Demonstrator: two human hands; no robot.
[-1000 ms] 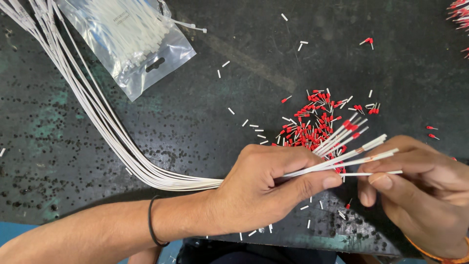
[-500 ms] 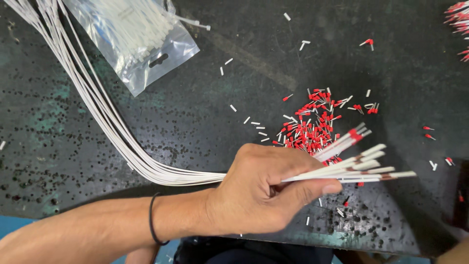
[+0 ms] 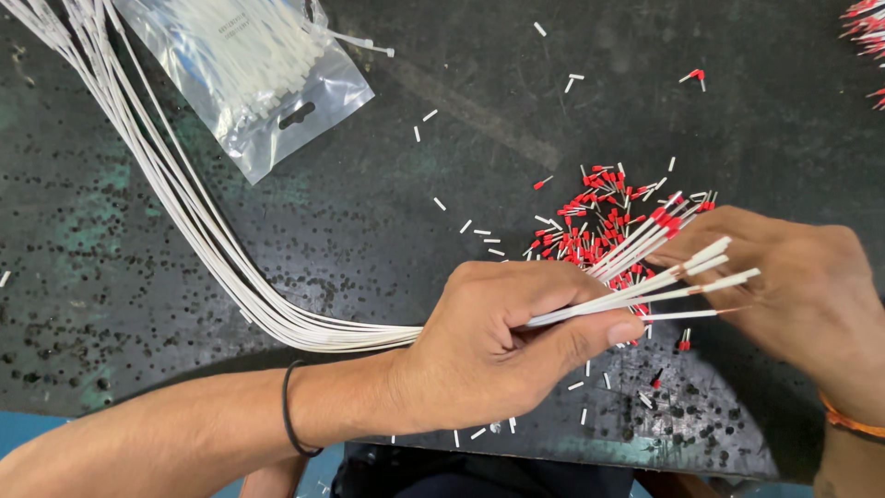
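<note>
your left hand (image 3: 498, 346) has its grip closed around a bundle of thin white wires (image 3: 212, 249), thumb pressed along the top of them and fingers curled underneath. the wires run in from the upper left corner of the dark, pitted tabletop (image 3: 184, 304), sweep down in a long curve, pass through your fist and fan out to the right, so their stripped ends (image 3: 701, 272) spread apart in the air just past your thumb tip. a few of the upper ends already carry red sleeves.

your right hand (image 3: 802, 295) sits at the right, fingers bent toward those fanned ends and touching or nearly touching the outer tips; whether its grip is pinching anything cannot be told, since the fingertips are hidden behind the wires and the back of the hand. an orange band circles that wrist, and a black band (image 3: 290, 410) circles your left wrist.

directly behind the wire ends lies a loose pile of red ferrules (image 3: 590, 221), with single ones and short white bits of stripped insulation scattered around it across the tabletop. a clear plastic bag of white cable ties (image 3: 258, 74) lies at the upper left, just beside the wires. more red ferrules show at the top right edge (image 3: 867, 28).
</note>
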